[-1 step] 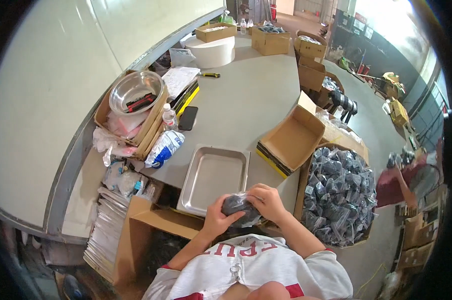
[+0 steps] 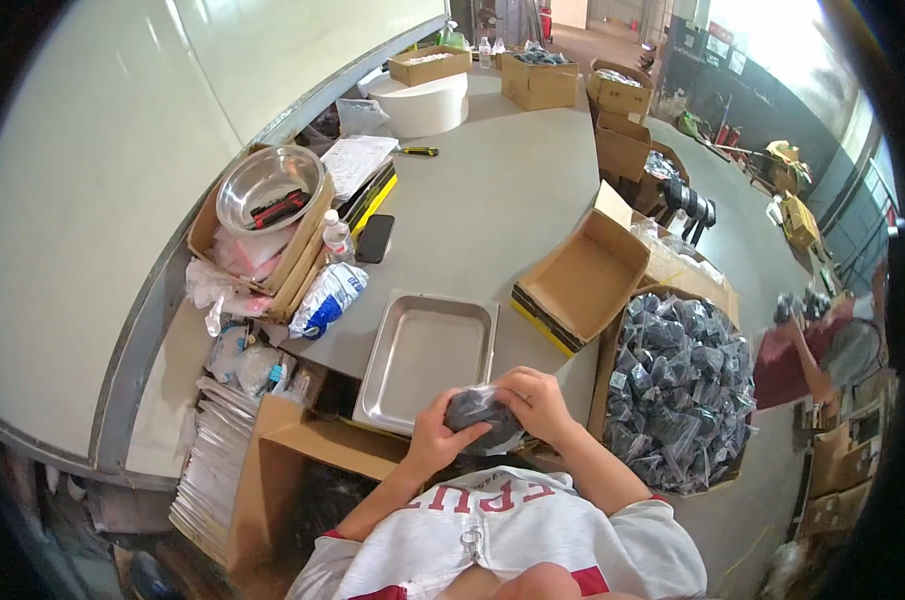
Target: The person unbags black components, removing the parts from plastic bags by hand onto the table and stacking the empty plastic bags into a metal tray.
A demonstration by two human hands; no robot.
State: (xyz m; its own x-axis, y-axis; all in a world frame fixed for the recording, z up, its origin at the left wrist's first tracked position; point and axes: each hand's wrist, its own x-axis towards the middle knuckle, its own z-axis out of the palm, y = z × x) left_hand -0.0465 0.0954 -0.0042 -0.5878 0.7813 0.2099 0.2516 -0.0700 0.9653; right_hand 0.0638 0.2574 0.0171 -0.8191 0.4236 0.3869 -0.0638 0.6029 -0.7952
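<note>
Close in front of my body, a dark grey item in a clear plastic bag (image 2: 482, 412) is held between both hands. My left hand (image 2: 440, 432) wraps round its left side, with the thumb across the front. At the top right of the bag, my right hand (image 2: 530, 400) pinches the clear plastic, its fingers closed. What exactly is inside the bag I cannot make out. Just beyond my hands lies a shallow steel tray (image 2: 370, 385) on the grey table. To the right stands a carton (image 2: 600, 420) filled with many similar bagged dark items (image 2: 677, 390).
An open shallow box (image 2: 582, 280) rests on the table's right side. On the left are a steel bowl (image 2: 272, 165), a bottle (image 2: 336, 238), a phone (image 2: 374, 239) and a blue-white packet (image 2: 329, 300). An open carton (image 2: 247, 500) sits at lower left. Another person (image 2: 807, 345) works at far right.
</note>
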